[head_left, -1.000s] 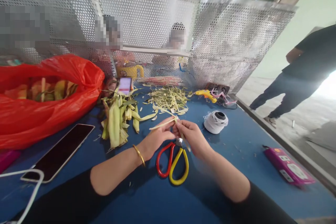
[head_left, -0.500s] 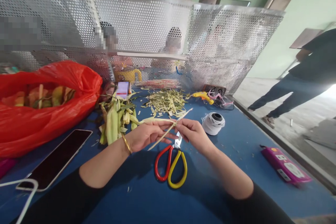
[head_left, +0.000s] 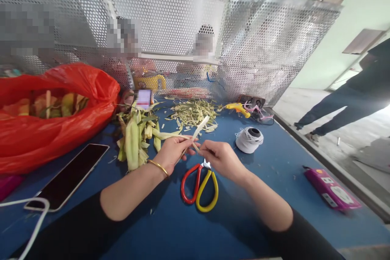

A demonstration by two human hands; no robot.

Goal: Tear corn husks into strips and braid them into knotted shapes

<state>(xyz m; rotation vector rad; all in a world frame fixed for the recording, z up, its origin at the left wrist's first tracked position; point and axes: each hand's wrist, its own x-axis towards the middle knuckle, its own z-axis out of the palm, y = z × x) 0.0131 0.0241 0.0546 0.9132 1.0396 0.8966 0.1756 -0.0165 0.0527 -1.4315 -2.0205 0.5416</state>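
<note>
Over the middle of the blue bench [head_left: 262, 195], both hands are working close together on some pale strips [head_left: 201, 126]. The left hand [head_left: 173, 151] is clamping thumb and fingers on them, while the right hand [head_left: 221, 158] is pinching at the lower end of one, its fingertips just beside the left's. One strip is pointing up and away towards the far side, and another is reaching out to the left; how they are crossing between the fingers is too small to tell. A gold bracelet [head_left: 158, 166] is circling the left wrist.

Just below the hands, scissors [head_left: 199, 176] are lying with their red and yellow handles towards the near side. Left of the hands, a bunch of husks [head_left: 132, 142] is resting near a dark phone [head_left: 68, 176], and a big red bag [head_left: 91, 138] is bulging at far left. Beyond the hands, a heap of shreds [head_left: 195, 111] is spreading out. Over to the right, a spool of white thread [head_left: 249, 140] is standing upright, a yellow glue gun [head_left: 239, 108] is lying farther off, and a purple packet [head_left: 332, 190] is sitting near the edge. Far right, a person [head_left: 338, 101] is standing on the floor.
</note>
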